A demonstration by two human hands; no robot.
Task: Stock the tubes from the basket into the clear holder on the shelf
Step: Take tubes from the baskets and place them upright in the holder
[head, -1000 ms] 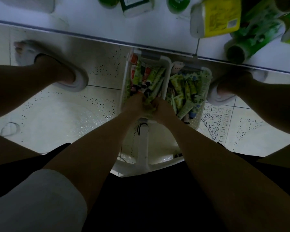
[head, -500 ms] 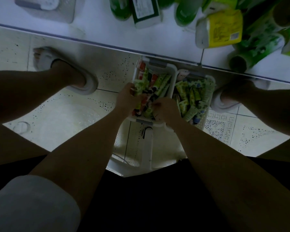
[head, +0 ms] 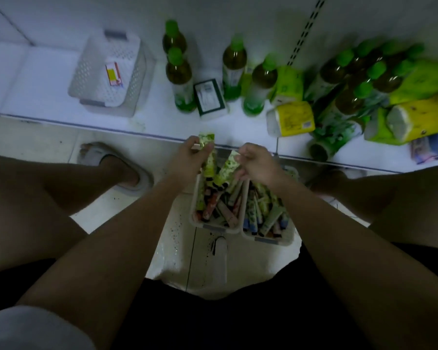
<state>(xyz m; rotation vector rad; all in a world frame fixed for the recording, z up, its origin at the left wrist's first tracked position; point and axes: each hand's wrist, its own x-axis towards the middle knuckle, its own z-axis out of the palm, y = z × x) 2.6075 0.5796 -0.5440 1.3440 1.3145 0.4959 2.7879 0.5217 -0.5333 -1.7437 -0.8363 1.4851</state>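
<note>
Your left hand (head: 187, 157) and right hand (head: 257, 164) each grip a green tube (head: 208, 150) lifted above the floor basket (head: 216, 227), so treat them as light, soft and likely slick, pinching mid-body rather than the crimped flat end

No print is legible; the dark box (head: 210, 99) label seems too blurred.

Bare shelf (head: 162, 122) strip lies open between white perforated basket (head: 106, 72) and green-capped bottles (head: 180, 79). Bottles and yellow packs (head: 291, 118) crowd the shelf's right side, blocking passage there.
</note>
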